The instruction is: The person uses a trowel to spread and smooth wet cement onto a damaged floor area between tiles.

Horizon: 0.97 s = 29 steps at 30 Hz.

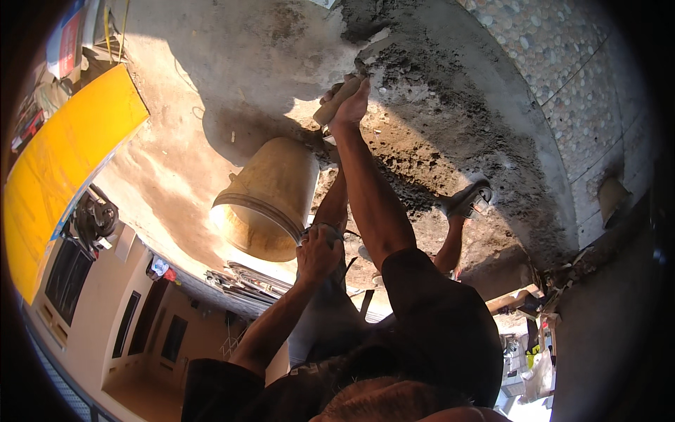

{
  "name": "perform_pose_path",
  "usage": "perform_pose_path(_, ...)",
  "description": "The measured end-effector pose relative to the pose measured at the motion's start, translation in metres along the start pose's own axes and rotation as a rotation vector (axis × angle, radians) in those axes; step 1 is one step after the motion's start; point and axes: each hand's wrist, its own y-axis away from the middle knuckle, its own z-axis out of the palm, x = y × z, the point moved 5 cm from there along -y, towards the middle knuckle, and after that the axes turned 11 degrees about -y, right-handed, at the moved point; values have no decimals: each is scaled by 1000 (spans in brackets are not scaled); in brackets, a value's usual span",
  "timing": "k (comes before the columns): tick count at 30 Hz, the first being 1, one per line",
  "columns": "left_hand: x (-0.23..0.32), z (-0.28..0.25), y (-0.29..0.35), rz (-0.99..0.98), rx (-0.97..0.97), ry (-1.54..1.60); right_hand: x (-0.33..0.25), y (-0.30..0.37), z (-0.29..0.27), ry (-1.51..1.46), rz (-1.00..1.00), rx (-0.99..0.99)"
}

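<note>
Currently mid-plastering: right hand (349, 105) clenched on trowel handle (336, 100) at the wet mortar patch (429, 119), left hand (318, 250) grips bucket (271, 197) rim just below it; next likely needs a firm, even spreading stroke.

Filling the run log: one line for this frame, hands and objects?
left hand: grips bucket rim, tilted | right hand: holds trowel handle at wet mortar | surface: concrete
</note>
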Motion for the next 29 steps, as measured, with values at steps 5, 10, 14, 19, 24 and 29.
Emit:
perform_pose_path(5, -3, -3, -2, 34, 41, -17, 37, -32, 23, 258, -248, 27)
perform_pose_path(10, -4, -1, 3, 35, 55, -10, 23, -10, -82, 1155, -253, -142)
perform_pose_path(14, 1, -2, 2, 54, 47, -32, -35, 11, -280, 1934, -633, -274)
perform_pose_path(19, 8, 18, 12, -22, 9, -106, -184, 66, -423, 1904, 88, 32)
perform_pose_path(24, 22, 34, 5, -17, 18, -245, -280, 34, -501, 1979, -308, -366)
perform_pose_path(29, 31, 70, 9, -114, 18, -368, -275, -11, -436, 2123, 50, -438)
